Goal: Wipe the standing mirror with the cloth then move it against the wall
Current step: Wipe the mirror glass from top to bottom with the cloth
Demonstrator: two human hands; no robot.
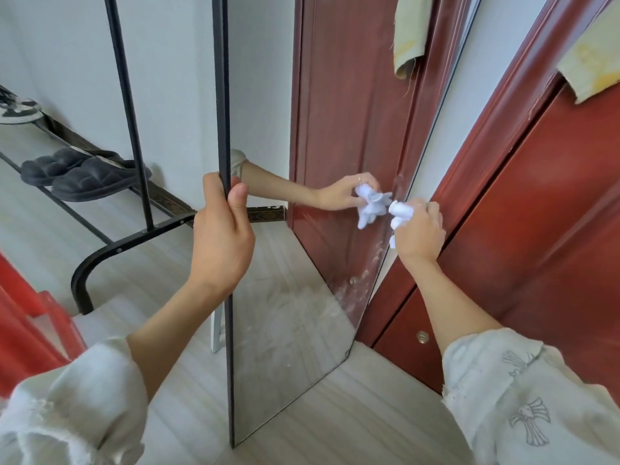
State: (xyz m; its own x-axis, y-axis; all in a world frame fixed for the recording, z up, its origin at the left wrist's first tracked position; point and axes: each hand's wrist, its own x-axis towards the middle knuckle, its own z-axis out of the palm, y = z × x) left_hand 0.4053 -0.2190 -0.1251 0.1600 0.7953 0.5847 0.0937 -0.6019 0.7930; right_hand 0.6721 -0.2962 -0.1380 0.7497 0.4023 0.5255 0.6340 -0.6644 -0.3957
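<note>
1. Head view: the left hand [219,236] grips the dark left edge of the standing mirror [285,330], which stands on the floor beside the red door [536,229].
2. The right hand [419,229] pinches the bunched cloth [399,211] at the glass's right edge.
3. Smears remain lower down; pressing hard there could, I'd guess, twist the mirror out of the single steadying grip.

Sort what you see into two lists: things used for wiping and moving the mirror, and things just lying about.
In use: standing mirror, cloth, left hand, right hand.

Lying about: slippers, sneaker, black rack, hanging rag, red door.
</note>
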